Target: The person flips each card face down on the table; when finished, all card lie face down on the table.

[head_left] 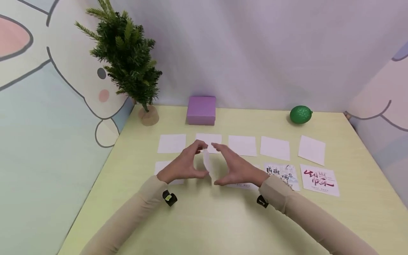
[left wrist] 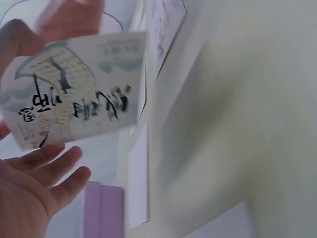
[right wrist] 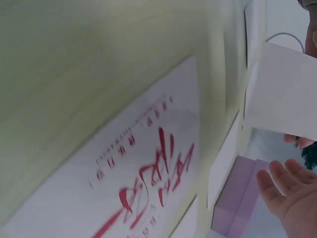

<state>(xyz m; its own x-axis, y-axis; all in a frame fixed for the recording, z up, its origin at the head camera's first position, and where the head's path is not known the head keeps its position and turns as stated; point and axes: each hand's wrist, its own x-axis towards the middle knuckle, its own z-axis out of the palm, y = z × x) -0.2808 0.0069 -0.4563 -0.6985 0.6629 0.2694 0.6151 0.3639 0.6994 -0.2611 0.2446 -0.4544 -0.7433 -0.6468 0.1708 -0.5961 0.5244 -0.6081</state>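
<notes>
My left hand (head_left: 188, 163) grips a card (head_left: 208, 163) by its edges, with the thumb below and the fingertips above. The card stands upright over the table; its printed side, black brush lettering with pale blue-green artwork, faces the left wrist camera. Its plain white back (right wrist: 282, 89) shows in the right wrist view. Just right of the card, my right hand (head_left: 237, 168) holds its thumb and fingers spread, apart from the card. Beneath that hand lies a partly covered printed card (head_left: 243, 186). A card with black lettering (head_left: 282, 175) and one with red lettering (head_left: 320, 180) lie farther right.
Several white cards, among them one (head_left: 242, 145), form a far row. Another white card (head_left: 162, 165) lies partly behind my left hand. At the back stand a small artificial tree (head_left: 130, 60), a purple box (head_left: 201, 110) and a green round object (head_left: 301, 114).
</notes>
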